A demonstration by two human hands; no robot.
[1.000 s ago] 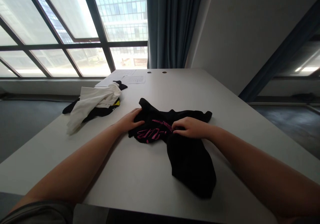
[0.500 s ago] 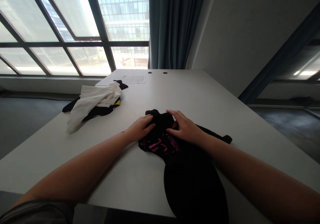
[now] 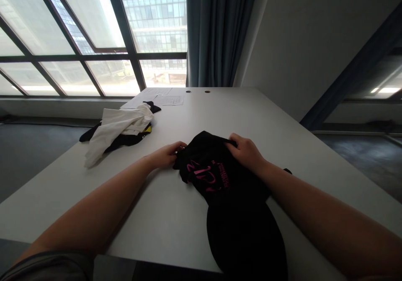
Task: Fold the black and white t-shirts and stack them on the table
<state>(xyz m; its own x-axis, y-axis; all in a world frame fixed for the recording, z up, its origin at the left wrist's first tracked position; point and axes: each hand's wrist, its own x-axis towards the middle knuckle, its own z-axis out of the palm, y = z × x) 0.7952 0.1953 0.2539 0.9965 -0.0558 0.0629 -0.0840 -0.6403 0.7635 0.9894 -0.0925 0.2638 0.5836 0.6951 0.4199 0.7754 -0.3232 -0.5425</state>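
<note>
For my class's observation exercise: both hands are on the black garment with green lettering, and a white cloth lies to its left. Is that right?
Not quite: the head view shows pink lettering, not green. The left hand and right hand are on the black garment, and the white cloth lies to its left.

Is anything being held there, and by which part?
Yes, the black garment: the right hand grips its far edge, toward the right. The left hand is at its left edge, but whether it grips cannot be told.
</note>
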